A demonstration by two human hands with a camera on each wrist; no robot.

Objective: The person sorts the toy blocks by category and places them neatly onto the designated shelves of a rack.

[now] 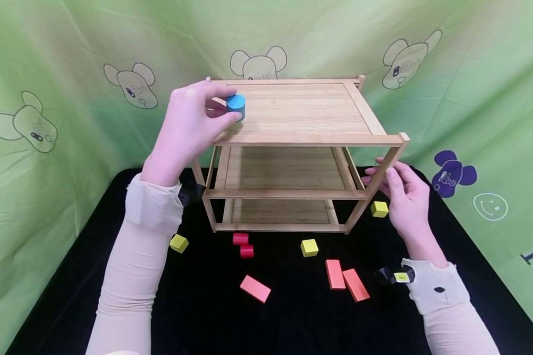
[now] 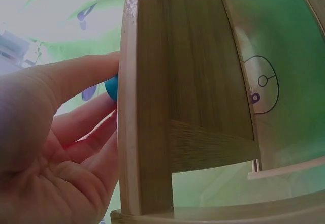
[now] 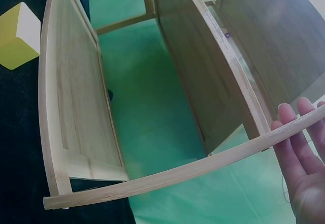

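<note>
At the left end of the top shelf, my left hand (image 1: 193,111) pinches a blue cylinder block (image 1: 236,107) between thumb and fingers. The block stands upright, at or just over the board; contact is unclear. In the left wrist view the rack's edge hides most of the blue cylinder (image 2: 111,88). A three-tier wooden rack (image 1: 293,139) stands on black cloth. Its right front leg lies between the thumb and fingers of my right hand (image 1: 406,197), which holds it loosely. The right wrist view shows the fingertips (image 3: 287,113) reaching past that leg.
Yellow cubes (image 1: 309,248) lie in front of and beside the rack. Two red cylinders (image 1: 246,251) are near its front rail. Three pink rectangular blocks (image 1: 255,289) lie nearer on the black cloth (image 1: 213,325). A green patterned curtain (image 1: 320,39) hangs behind.
</note>
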